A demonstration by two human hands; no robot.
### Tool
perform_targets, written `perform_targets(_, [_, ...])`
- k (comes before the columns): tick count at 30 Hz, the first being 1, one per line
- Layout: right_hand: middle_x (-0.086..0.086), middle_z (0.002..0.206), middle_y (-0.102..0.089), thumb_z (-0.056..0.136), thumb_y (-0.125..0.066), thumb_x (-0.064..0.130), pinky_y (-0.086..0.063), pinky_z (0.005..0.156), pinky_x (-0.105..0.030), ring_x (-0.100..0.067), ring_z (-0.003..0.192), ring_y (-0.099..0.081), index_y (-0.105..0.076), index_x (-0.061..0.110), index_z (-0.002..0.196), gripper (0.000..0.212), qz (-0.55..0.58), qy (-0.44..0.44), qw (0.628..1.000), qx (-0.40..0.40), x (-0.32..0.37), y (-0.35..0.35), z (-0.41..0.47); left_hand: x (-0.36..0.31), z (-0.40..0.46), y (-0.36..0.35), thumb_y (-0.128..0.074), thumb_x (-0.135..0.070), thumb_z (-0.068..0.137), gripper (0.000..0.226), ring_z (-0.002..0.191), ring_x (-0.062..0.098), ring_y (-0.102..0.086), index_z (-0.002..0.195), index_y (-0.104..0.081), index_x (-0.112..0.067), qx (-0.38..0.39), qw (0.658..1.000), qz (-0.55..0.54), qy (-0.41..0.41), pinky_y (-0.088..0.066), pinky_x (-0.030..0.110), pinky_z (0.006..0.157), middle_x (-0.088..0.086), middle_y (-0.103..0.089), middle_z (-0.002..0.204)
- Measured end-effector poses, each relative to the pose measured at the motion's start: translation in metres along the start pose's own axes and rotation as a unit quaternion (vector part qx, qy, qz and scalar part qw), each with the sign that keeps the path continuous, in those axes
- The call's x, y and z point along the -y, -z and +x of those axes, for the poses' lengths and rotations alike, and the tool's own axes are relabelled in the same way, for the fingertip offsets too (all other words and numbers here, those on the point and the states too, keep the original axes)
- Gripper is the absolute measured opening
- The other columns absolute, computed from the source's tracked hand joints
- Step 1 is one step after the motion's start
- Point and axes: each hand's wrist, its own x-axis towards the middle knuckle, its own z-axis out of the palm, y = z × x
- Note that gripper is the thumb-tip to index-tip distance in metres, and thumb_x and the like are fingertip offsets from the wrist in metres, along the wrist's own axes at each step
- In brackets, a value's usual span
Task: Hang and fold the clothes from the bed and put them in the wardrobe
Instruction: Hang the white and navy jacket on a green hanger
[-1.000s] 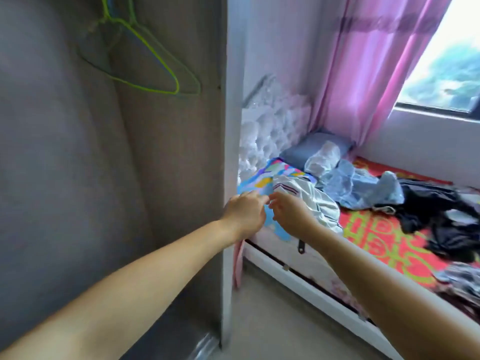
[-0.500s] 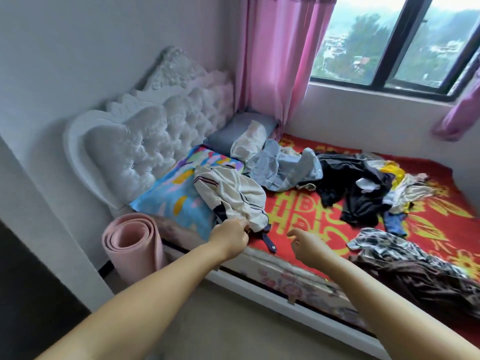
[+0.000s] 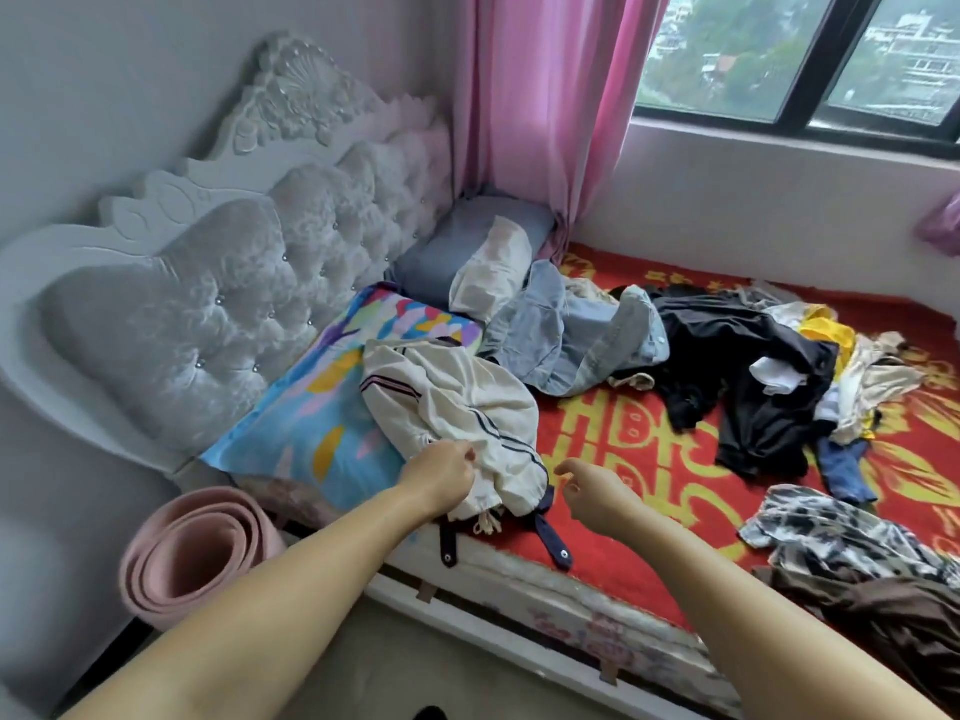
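Two straps (image 3: 553, 540) dangle at 6 o'clock of the cream garment (image 3: 457, 407), gripped by left-hand fingers (image 3: 460, 459); right hand (image 3: 592, 488) loosely curled, empty. Snagging is risked.

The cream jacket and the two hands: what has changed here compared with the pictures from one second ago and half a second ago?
The view swung from the wardrobe side toward the bed. The left hand keeps its grip on the hem of the cream jacket. The right hand, close beside the left one a second ago, now hovers apart, fingers loosely curled, holding nothing. The other clothes on the red bedspread lie as they did.
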Motion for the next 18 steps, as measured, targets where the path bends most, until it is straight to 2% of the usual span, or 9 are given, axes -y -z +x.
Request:
perform_targets(2, [-0.010, 0.112, -0.063, 0.094, -0.033, 0.013, -0.043, 0.052, -0.026, -0.018, 0.074, -0.060, -0.048, 0.019, 0.133, 0.043, 0.004, -0.013, 1.000, 0.004, 0.012, 0.009, 0.041, 0.018, 0.042, 0.014, -0.038, -0.014, 0.091, 0.037, 0.112, 0.027, -0.054, 0.123, -0.056, -0.014, 0.003, 1.000, -0.006, 0.011, -0.046, 0.035, 0.089, 0.008, -0.058, 0.126])
perform_targets(4, [-0.010, 0.114, -0.062, 0.094, -0.032, 0.014, -0.036, 0.046, -0.024, -0.011, 0.062, -0.049, -0.048, 0.020, 0.133, 0.043, 0.009, -0.012, 1.000, -0.001, 0.019, 0.014, 0.063, 0.029, 0.065, 0.024, -0.038, -0.013, 0.091, 0.034, 0.112, 0.028, -0.054, 0.118, -0.058, -0.013, 0.000, 1.000, -0.017, 0.020, -0.044, 0.034, 0.086, 0.009, -0.059, 0.123])
perform_targets(6, [-0.009, 0.114, -0.062, 0.093, -0.033, 0.013, -0.031, 0.045, -0.022, -0.013, 0.066, -0.049, -0.049, 0.020, 0.133, 0.044, 0.002, -0.010, 1.000, 0.014, 0.027, 0.011, 0.096, 0.047, 0.097, 0.028, -0.041, -0.013, 0.090, 0.028, 0.109, 0.028, -0.055, 0.111, -0.060, -0.014, 0.013, 0.999, -0.025, 0.038, -0.044, 0.033, 0.083, 0.010, -0.060, 0.118])
perform_targets(9, [-0.004, 0.102, -0.063, 0.094, -0.033, 0.014, -0.032, 0.047, -0.019, -0.010, 0.064, -0.048, -0.048, 0.019, 0.134, 0.043, 0.002, -0.014, 0.999, 0.049, 0.031, 0.007, 0.138, 0.068, 0.135, 0.027, -0.041, -0.016, 0.092, 0.033, 0.112, 0.026, -0.054, 0.120, -0.058, -0.014, 0.036, 0.997, -0.025, 0.059, -0.043, 0.032, 0.086, 0.008, -0.059, 0.123])
perform_targets(10, [-0.006, 0.107, -0.063, 0.095, -0.033, 0.014, -0.039, 0.050, -0.021, -0.011, 0.069, -0.053, -0.048, 0.019, 0.134, 0.043, 0.000, -0.015, 0.998, 0.059, 0.032, 0.007, 0.155, 0.074, 0.148, 0.026, -0.040, -0.017, 0.093, 0.034, 0.113, 0.025, -0.054, 0.122, -0.058, -0.014, 0.042, 0.997, -0.030, 0.064, -0.044, 0.032, 0.088, 0.007, -0.058, 0.125])
perform_targets(12, [-0.013, 0.120, -0.061, 0.095, -0.033, 0.013, -0.051, 0.070, -0.031, -0.022, 0.095, -0.063, -0.047, 0.018, 0.135, 0.043, -0.009, -0.016, 0.997, 0.072, 0.037, 0.009, 0.189, 0.086, 0.173, 0.026, -0.039, -0.017, 0.094, 0.034, 0.112, 0.026, -0.054, 0.122, -0.057, -0.014, 0.054, 0.995, -0.045, 0.077, -0.045, 0.034, 0.091, 0.008, -0.057, 0.126])
perform_targets(14, [-0.014, 0.123, -0.061, 0.095, -0.033, 0.013, -0.049, 0.082, -0.035, -0.028, 0.108, -0.060, -0.048, 0.017, 0.135, 0.043, -0.018, -0.011, 0.996, 0.084, 0.043, 0.010, 0.226, 0.102, 0.196, 0.025, -0.039, -0.017, 0.094, 0.033, 0.111, 0.026, -0.055, 0.121, -0.058, -0.014, 0.057, 0.992, -0.052, 0.098, -0.046, 0.036, 0.092, 0.008, -0.057, 0.126])
perform_targets(18, [-0.014, 0.120, -0.064, 0.093, -0.036, 0.011, -0.045, 0.078, -0.028, -0.028, 0.106, -0.061, -0.051, 0.018, 0.131, 0.042, -0.032, 0.012, 0.995, 0.096, 0.060, 0.010, 0.312, 0.139, 0.250, 0.029, -0.041, -0.013, 0.092, 0.032, 0.110, 0.029, -0.055, 0.119, -0.059, -0.012, 0.038, 0.985, -0.073, 0.152, -0.047, 0.037, 0.091, 0.011, -0.058, 0.121])
